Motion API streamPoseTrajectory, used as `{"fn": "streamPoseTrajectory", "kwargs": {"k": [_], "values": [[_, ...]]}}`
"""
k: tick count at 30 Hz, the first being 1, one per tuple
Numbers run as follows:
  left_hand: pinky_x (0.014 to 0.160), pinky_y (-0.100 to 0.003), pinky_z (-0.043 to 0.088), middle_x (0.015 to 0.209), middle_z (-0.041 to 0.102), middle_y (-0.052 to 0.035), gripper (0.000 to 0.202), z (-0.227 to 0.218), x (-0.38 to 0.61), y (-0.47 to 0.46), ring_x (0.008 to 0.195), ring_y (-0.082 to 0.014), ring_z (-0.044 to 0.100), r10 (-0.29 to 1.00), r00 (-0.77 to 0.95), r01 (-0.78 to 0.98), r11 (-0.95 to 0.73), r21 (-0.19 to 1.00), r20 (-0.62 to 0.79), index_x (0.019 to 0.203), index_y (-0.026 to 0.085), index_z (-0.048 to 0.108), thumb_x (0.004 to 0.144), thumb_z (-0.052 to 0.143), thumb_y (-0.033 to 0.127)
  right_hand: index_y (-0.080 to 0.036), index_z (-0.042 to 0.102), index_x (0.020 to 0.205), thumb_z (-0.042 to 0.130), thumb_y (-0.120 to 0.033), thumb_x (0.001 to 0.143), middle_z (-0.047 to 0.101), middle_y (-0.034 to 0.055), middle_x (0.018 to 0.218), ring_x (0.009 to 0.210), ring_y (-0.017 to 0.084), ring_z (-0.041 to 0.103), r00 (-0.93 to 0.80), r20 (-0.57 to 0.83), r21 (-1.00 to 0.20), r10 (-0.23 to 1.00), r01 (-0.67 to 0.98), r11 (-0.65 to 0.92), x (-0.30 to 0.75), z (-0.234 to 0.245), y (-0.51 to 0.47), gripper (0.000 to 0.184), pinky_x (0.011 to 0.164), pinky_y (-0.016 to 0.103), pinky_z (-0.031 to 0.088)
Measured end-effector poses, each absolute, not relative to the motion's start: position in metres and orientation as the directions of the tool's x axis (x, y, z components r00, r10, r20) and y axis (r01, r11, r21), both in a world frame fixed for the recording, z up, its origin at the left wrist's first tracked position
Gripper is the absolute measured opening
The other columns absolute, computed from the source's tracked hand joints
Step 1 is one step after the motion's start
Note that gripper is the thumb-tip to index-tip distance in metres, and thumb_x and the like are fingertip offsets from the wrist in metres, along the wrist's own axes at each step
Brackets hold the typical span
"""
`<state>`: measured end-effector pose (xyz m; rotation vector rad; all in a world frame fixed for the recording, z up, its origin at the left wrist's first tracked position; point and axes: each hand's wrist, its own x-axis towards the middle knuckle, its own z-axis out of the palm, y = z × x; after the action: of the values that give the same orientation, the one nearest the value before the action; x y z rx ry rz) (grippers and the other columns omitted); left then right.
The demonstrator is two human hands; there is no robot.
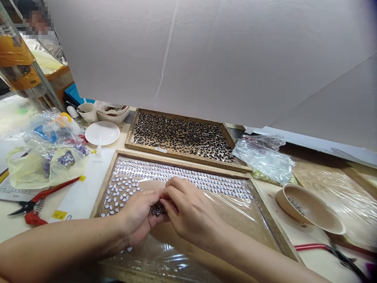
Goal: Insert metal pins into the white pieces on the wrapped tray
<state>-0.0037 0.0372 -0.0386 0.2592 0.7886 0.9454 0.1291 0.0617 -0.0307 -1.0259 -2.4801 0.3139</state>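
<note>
My left hand (138,216) is curled, palm up, around a heap of small dark metallic pieces (157,209). Over that heap my right hand (188,208) bends its fingers, thumb and fingertips together against the pieces; what they pinch is hidden. Both hands hover above a wooden-framed tray (224,224) covered in clear film. Rows of small pale leaf-shaped pieces (188,177) fill the tray's far side, with looser ones (118,194) at its left.
Behind stands a second framed tray (176,133) of dark pieces. Red-handled pruners (38,204), a plastic bag (50,165) and a white plate (102,133) lie left. A tan bowl (309,208) and clear bags (265,157) lie right. A white sheet (206,59) hangs ahead.
</note>
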Motion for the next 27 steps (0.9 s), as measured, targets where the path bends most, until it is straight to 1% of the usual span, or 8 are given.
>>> {"fn": "streamPoseTrajectory", "kwargs": {"k": [2, 4, 7, 9, 12, 19, 24, 27], "values": [[0.063, -0.021, 0.048, 0.078, 0.063, -0.0059, 0.014, -0.038, -0.004, 0.037, 0.072, -0.0106, 0.056, 0.798, 0.330, -0.621, 0.586, 0.521, -0.504, 0.076, 0.009, 0.067, 0.079, 0.054, 0.013, -0.014, 0.055, 0.069, 0.042, -0.013, 0.082, 0.051, 0.0072, 0.073, 0.067, 0.016, 0.044, -0.627, 0.276, -0.394, 0.729, 0.618, 0.681, 0.131, -0.030, 0.063, 0.018, 0.058, 0.029, 0.036], [0.062, -0.021, 0.049, 0.079, 0.063, -0.0057, 0.015, -0.037, -0.005, 0.036, 0.072, -0.0104, 0.057, 0.792, 0.347, -0.621, 0.595, 0.510, -0.502, 0.078, 0.010, 0.068, 0.080, 0.054, 0.014, -0.014, 0.056, 0.071, 0.043, -0.013, 0.081, 0.051, 0.0067, 0.073, 0.068, 0.016, 0.045, -0.625, 0.224, -0.463, 0.748, 0.607, 0.646, 0.134, -0.028, 0.065, 0.016, 0.058, 0.028, 0.038], [0.069, -0.026, 0.051, 0.082, 0.063, -0.0065, 0.018, -0.037, -0.006, 0.035, 0.075, -0.0114, 0.057, 0.797, 0.369, -0.627, 0.594, 0.504, -0.479, 0.081, 0.010, 0.068, 0.082, 0.051, 0.016, -0.015, 0.056, 0.073, 0.045, -0.011, 0.080, 0.051, 0.0055, 0.076, 0.070, 0.016, 0.047, -0.624, 0.148, -0.574, 0.768, 0.578, 0.580, 0.139, -0.023, 0.068, 0.013, 0.060, 0.028, 0.040], [0.074, -0.030, 0.051, 0.083, 0.063, -0.0074, 0.018, -0.037, -0.006, 0.034, 0.077, -0.0127, 0.057, 0.800, 0.366, -0.629, 0.589, 0.508, -0.474, 0.081, 0.009, 0.068, 0.083, 0.051, 0.016, -0.016, 0.056, 0.076, 0.046, -0.010, 0.079, 0.052, 0.0051, 0.079, 0.072, 0.015, 0.049, -0.620, 0.130, -0.610, 0.774, 0.566, 0.555, 0.142, -0.020, 0.068, 0.012, 0.062, 0.028, 0.041], [0.075, -0.031, 0.051, 0.083, 0.063, -0.0073, 0.017, -0.036, -0.006, 0.035, 0.077, -0.0126, 0.057, 0.793, 0.361, -0.626, 0.597, 0.503, -0.491, 0.082, 0.009, 0.068, 0.082, 0.052, 0.015, -0.016, 0.058, 0.080, 0.047, -0.010, 0.079, 0.053, 0.0055, 0.081, 0.073, 0.016, 0.049, -0.615, 0.146, -0.594, 0.775, 0.572, 0.566, 0.144, -0.020, 0.066, 0.013, 0.062, 0.028, 0.041], [0.063, -0.022, 0.048, 0.078, 0.064, -0.0061, 0.018, -0.033, -0.006, 0.035, 0.071, -0.0103, 0.056, 0.791, 0.376, -0.638, 0.599, 0.485, -0.483, 0.076, 0.011, 0.069, 0.081, 0.052, 0.014, -0.014, 0.060, 0.078, 0.047, -0.012, 0.080, 0.053, 0.0075, 0.076, 0.071, 0.017, 0.047, -0.609, 0.216, -0.526, 0.763, 0.586, 0.616, 0.138, -0.031, 0.062, 0.014, 0.060, 0.029, 0.040], [0.061, -0.020, 0.046, 0.079, 0.065, -0.0054, 0.013, -0.034, -0.005, 0.035, 0.071, -0.0104, 0.056, 0.788, 0.369, -0.627, 0.602, 0.494, -0.492, 0.075, 0.012, 0.069, 0.078, 0.056, 0.016, -0.015, 0.056, 0.073, 0.045, -0.010, 0.079, 0.052, 0.0066, 0.074, 0.070, 0.017, 0.046, -0.590, 0.246, -0.533, 0.769, 0.581, 0.615, 0.133, -0.031, 0.062, 0.014, 0.060, 0.029, 0.039], [0.062, -0.022, 0.047, 0.080, 0.064, -0.0058, 0.014, -0.032, -0.005, 0.036, 0.072, -0.0112, 0.056, 0.768, 0.351, -0.616, 0.620, 0.486, -0.535, 0.078, 0.011, 0.068, 0.079, 0.055, 0.017, -0.016, 0.052, 0.070, 0.046, -0.010, 0.077, 0.049, 0.0049, 0.073, 0.068, 0.015, 0.045, -0.590, 0.205, -0.576, 0.781, 0.573, 0.583, 0.135, -0.026, 0.063, 0.012, 0.059, 0.027, 0.039]]}}
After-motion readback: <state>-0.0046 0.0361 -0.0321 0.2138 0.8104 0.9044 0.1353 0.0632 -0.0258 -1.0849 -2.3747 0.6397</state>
